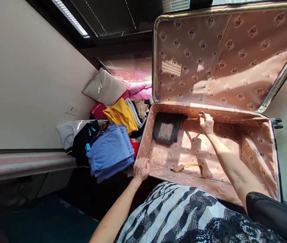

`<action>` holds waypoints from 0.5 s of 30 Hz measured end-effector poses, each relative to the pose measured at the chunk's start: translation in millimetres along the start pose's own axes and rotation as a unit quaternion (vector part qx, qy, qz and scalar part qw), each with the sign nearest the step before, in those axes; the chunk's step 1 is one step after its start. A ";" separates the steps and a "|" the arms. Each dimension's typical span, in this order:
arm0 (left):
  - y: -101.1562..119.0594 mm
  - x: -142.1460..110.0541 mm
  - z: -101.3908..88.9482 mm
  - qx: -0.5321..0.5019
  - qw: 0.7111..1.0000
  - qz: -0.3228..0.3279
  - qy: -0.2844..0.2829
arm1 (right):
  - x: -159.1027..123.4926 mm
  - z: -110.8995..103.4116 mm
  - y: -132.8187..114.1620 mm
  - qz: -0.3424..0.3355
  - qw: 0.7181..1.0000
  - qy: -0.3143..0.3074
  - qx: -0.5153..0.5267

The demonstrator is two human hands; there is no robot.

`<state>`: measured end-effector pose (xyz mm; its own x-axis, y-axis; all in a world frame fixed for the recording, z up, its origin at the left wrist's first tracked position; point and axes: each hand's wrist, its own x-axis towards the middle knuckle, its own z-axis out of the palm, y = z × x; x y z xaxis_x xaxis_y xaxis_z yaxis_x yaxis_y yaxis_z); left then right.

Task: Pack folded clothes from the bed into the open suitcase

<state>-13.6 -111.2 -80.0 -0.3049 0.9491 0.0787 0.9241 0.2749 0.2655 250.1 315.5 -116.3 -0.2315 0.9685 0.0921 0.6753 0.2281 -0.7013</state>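
An open suitcase (pixel 224 190) with a pink patterned lining lies in front of me, its lid (pixel 184 64) tipped up and back. My left hand (pixel 141 168) is closed over the rim at the near left corner. Inside, my right hand (pixel 206 124) is closed by the far wall, pinching a thin tan strap (pixel 192 118). A small dark, roundish piece (pixel 201 114) shows at its fingertips, perhaps the strap's buckle. Folded dark clothing (pixel 166 130) sits in the far left corner of the case. Another tan strap (pixel 190 166) lies loose along the near side.
Left of the case is a heap of folded clothes, with blue pants (pixel 111 146), a yellow garment (pixel 122 114) and black clothing (pixel 84 140). Behind it rest a white pillow (pixel 105 87) and pink bedding (pixel 140 89). A wall socket (pixel 72 109) is at left; window blinds (pixel 123 69) stand behind.
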 end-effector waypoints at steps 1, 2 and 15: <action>-0.1 0.1 0.7 0.000 1.000 0.001 0.001 | 11.6 -10.4 -1.7 -0.023 0.999 0.025 -0.007; -0.1 0.2 1.1 0.000 1.000 0.002 0.002 | 23.7 -19.4 -3.9 -0.041 0.998 0.049 -0.012; -0.1 -1.6 7.3 -0.001 1.000 -0.006 0.009 | 100.4 -59.0 -66.4 0.018 0.998 0.055 -0.016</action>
<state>-11.5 -111.6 -87.2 -0.3191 0.9432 0.0921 0.9204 0.2852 0.2676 223.3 403.6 -18.8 -0.1289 0.9809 0.1456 0.7049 0.1940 -0.6823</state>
